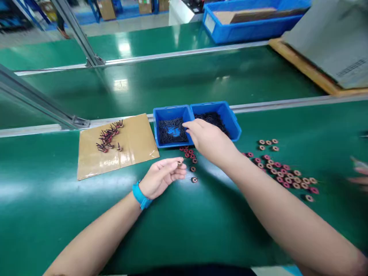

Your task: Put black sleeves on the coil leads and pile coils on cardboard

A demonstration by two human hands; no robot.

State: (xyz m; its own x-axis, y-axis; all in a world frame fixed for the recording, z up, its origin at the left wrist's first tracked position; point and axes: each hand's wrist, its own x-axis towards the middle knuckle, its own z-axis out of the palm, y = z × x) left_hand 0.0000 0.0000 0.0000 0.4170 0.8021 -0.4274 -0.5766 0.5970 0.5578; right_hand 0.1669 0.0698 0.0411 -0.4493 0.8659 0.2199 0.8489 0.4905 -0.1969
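My left hand [166, 174], with a turquoise band at the wrist, pinches a small copper-coloured wound core [179, 163] between thumb and fingers. My right hand [211, 140] reaches over the inner rims of two blue bins. Its fingertips are together above the left bin [161, 145], which holds short thin black pieces [172, 134]; whether something is in them is too small to see. The right bin [237, 132] holds more dark pieces, partly behind my hand. Several red and dark wound cores [189, 154] lie between my hands, and a single one [194, 179] sits nearest me.
Left on the green table lies a cardboard sheet [135, 142] bearing several cores with black pieces standing out [107, 138]. Many pink and tan cores [283, 174] spread right of my forearm. Another person's hand [360, 176] shows at the right edge. A metal rail [287, 104] runs behind the bins.
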